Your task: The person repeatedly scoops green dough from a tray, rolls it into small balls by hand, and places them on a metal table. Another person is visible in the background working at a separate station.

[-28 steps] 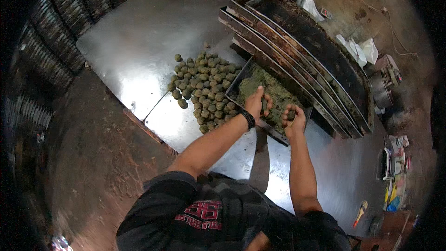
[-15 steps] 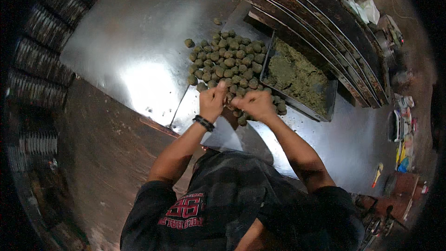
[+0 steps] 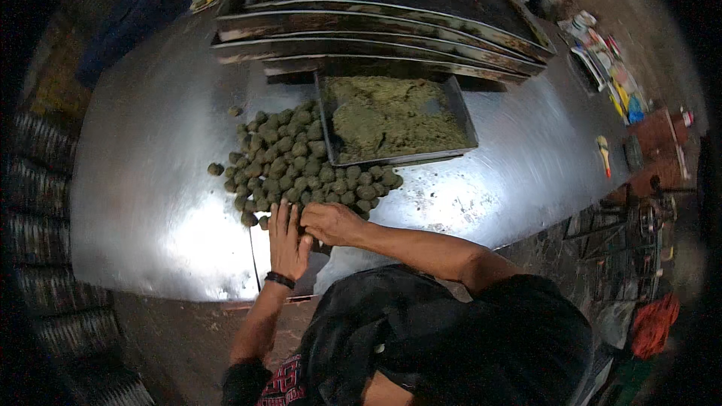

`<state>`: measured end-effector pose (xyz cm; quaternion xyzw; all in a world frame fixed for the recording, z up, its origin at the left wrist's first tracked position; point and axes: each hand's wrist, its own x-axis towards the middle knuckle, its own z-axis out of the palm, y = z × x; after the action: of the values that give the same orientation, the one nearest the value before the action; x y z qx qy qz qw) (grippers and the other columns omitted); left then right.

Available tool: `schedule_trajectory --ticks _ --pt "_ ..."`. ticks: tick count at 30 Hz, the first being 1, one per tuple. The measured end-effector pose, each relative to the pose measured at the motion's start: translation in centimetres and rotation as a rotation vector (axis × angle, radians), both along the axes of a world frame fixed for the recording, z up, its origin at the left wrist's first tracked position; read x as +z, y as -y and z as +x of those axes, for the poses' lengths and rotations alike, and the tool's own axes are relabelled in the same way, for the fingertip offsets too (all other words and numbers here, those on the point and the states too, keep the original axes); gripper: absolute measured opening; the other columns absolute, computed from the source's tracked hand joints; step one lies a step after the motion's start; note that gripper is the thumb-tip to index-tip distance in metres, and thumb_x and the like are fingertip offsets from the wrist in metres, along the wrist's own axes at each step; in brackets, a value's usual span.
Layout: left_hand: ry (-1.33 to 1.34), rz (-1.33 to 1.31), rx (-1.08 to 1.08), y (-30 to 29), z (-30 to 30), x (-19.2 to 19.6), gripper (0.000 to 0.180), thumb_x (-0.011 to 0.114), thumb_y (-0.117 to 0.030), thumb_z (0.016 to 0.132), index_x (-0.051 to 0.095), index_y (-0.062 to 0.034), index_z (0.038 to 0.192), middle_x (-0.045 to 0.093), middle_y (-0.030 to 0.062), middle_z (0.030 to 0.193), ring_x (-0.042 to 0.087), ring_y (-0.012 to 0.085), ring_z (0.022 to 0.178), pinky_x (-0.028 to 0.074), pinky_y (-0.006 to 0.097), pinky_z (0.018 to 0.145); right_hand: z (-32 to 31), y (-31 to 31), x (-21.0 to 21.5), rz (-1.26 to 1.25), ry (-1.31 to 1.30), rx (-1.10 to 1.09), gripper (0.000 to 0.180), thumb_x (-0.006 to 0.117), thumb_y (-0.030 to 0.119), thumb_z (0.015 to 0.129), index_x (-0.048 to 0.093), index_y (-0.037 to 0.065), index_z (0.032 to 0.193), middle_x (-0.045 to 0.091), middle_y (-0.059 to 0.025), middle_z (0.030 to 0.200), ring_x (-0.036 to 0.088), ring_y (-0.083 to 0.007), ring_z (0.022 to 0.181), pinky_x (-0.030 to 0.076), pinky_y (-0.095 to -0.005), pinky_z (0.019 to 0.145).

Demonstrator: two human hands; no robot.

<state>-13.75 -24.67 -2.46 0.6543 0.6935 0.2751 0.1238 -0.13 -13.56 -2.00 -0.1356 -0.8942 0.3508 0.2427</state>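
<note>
My left hand point(image 3: 286, 243) lies at the near edge of a pile of greenish-brown balls point(image 3: 289, 154), its fingers stretched out and close together. Right beside it, my right hand point(image 3: 329, 224) is closed, fingertips curled toward the left thumb. Whatever the right fingers hold is hidden behind them. Just beyond the pile's right side stands a rectangular metal tray point(image 3: 398, 159) holding a crumbly green mixture point(image 3: 395, 120). A dark patch shows on the work surface below the hands, too shaded to make out.
Several large dark trays point(image 3: 383, 26) are stacked at the back of the shiny metal table point(image 3: 519, 150). A brush-like tool point(image 3: 604, 156) with an orange tip lies near the right edge. Racks point(image 3: 37, 218) line the left side, and a red cloth point(image 3: 654, 325) is at lower right.
The view has turned, so the tray and stacked trays appear squarer and further left. My left fingers have gone from curled to stretched out. My right hand stays closed beside it.
</note>
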Motion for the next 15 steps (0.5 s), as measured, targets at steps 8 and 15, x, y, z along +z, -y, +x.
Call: schedule_trajectory --ticks 8,15 --pt "-0.287 0.063 0.169 -1.1 2.5 -1.5 0.074 0.028 -0.057 0.086 0.024 -0.0016 0.136 0.013 0.0231 0.142 0.009 0.0394 0.132 0.006 0.055 0.104 11.4 -16.7 3.6 -0.139 0.063 -0.371 0.019 0.063 0.02 0.077 0.066 0.004 0.088 0.063 -0.0116 0.087 0.061 -0.0264 0.081 0.048 -0.0363 0.071" --pt "-0.267 0.343 0.35 -7.9 9.2 1.7 0.067 0.035 -0.055 0.086 0.03 -0.0093 0.135 0.019 0.0191 0.142 0.014 0.0381 0.132 0.007 0.057 0.102 20.9 -30.8 0.9 0.282 0.52 -0.411 0.055 0.063 0.029 0.078 0.045 0.004 0.124 0.042 -0.0184 0.128 0.039 -0.0334 0.119 0.034 -0.0395 0.099"
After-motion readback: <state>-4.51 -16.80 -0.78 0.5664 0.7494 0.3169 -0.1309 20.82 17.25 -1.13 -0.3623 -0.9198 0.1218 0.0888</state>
